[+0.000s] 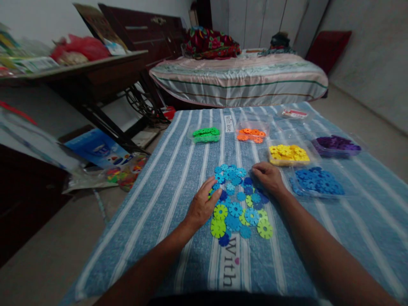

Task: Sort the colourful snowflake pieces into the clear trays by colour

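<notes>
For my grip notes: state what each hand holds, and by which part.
Left hand lies flat on the disc pile, gripping nothing. Right hand is curled at the pile's edge; any disc under its fingers is hidden.

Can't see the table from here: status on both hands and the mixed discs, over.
Left hand flat on left edge of mixed disc pile. Right hand curled at its upper right, grip unclear. Sorted colour piles beyond, none in the way.

A pale grey floor [38, 272] meets plain whitish walls [376, 59], with a bed in striped pastel sheets [239, 80] at the back, a dark wooden treadle sewing table [95, 72] left and white wardrobe doors [255, 21] behind.
</notes>
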{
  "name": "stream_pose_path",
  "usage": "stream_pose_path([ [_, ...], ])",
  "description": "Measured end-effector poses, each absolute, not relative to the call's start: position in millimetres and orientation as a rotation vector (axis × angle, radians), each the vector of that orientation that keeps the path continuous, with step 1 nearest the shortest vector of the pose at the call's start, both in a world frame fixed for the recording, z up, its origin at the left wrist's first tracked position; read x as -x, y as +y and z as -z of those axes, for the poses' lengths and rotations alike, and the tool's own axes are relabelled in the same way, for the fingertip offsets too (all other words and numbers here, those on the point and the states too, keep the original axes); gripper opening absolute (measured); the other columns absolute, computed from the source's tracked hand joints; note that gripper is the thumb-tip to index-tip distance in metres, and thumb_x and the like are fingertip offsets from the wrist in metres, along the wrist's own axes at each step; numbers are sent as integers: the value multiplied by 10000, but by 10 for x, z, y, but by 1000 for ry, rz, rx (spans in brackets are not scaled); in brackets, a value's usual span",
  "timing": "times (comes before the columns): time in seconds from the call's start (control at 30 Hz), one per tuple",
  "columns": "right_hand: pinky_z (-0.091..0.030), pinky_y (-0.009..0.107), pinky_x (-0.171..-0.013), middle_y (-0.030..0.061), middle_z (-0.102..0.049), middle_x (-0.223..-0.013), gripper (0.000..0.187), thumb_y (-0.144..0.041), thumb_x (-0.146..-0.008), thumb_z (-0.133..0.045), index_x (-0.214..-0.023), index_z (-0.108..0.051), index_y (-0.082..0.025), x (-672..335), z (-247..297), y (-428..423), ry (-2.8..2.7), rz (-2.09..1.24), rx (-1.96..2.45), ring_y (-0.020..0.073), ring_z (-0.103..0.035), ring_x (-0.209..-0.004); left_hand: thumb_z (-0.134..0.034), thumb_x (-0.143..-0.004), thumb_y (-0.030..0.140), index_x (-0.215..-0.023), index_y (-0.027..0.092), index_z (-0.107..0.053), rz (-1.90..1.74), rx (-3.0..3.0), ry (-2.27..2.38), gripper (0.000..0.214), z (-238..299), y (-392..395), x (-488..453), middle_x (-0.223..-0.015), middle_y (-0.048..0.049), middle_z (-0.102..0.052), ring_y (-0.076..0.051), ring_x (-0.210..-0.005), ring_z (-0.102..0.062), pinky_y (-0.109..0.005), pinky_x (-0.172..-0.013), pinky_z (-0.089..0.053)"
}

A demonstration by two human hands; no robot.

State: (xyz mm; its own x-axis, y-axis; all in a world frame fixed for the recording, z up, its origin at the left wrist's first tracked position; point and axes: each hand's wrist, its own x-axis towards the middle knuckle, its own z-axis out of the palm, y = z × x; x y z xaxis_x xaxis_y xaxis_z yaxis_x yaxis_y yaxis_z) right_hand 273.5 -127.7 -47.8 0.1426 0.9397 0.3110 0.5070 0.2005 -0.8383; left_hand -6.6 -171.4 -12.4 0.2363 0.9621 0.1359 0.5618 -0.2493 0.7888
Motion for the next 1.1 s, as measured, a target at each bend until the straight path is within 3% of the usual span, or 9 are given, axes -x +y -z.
stream_pose_path([
  [0.33,-516,368,-801,43,-726,-792,224,-386,-783,-575,-722,-716,-224,-2720,453,-1298,-1511,-548,1445,232,-666,-798,-529,-934,531,-1268,206,-672,-925,-1759,1325,488,95,-1748,52,-1470,-87,-606,-255,-1410,-514,-442,-1226,-371],
  [0.77,-511,345,-777,41,-731,-785,220,-367,-822,-569,-722,-711,-233,-2678,459,-1292,-1567,-497,1424,228,-668,-797,-614,-897,467,-1288,230,-659,-832,-1982,1316,460,155,-1790,63,-1498,-116,-574,-263,-1409,-518,-484,-1202,-412],
  [1.1,-500,340,-769,52,-711,-783,221,-320,-845,-542,-726,-701,-222,-2626,470,-1247,-1597,-456,1408,224,-660,-800,-616,-883,494,-1180,219,-715,-864,-1990,1338,418,93,-1531,43,-1414,-109,-649,-269,-1333,-593,-469,-1159,-464],
])
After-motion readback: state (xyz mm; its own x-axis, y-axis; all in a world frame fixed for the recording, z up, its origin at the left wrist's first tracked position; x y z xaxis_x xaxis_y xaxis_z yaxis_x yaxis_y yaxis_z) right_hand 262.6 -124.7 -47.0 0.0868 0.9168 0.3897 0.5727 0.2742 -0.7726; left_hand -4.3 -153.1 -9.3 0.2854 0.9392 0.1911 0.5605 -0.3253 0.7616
